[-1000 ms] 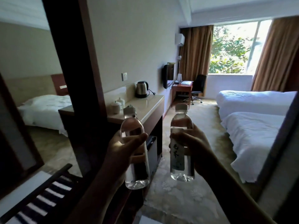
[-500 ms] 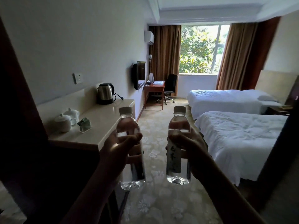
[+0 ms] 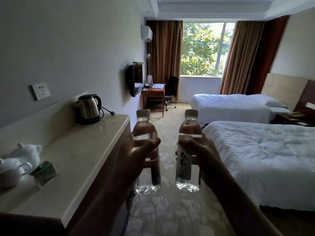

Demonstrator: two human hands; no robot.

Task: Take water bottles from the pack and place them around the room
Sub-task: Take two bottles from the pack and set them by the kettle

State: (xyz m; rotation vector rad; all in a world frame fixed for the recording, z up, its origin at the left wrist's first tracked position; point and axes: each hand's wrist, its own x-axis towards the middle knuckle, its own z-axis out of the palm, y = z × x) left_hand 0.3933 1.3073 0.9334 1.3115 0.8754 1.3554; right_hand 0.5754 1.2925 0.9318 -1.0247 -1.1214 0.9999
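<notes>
White bedding on the near bed (image 3: 259, 160) bounds the space to the right of the two grips, its edge running just beside the right forearm; cream stone countertop (image 3: 81, 157) bounds the left, its long front edge passing close under the left wrist; between them a strip of patterned carpet (image 3: 170, 210) lies open ahead towards the desk (image 3: 153, 94) and window, well beyond the hands; the far bed (image 3: 230, 106) stands behind the near one. On the countertop, left of and behind the grip, sit two lidded white cups (image 3: 18, 159); further ahead, an electric kettle (image 3: 88, 109); the stretch between them is bare. Left hand (image 3: 134, 155) is wrapped closed round the left water bottle (image 3: 147, 150), thumb across its front; right hand (image 3: 201, 154) is likewise closed round the right water bottle (image 3: 188, 150), label facing the camera; both bottles are upright, capped, held apart in mid-air over the carpet. No pack is in view. Judging by this, the carrying step is in hand, placing not yet begun; the next move likely calls for swinging one bottle sideways over the counter edge, base clearing the lip, and setting it down away from the cups.
</notes>
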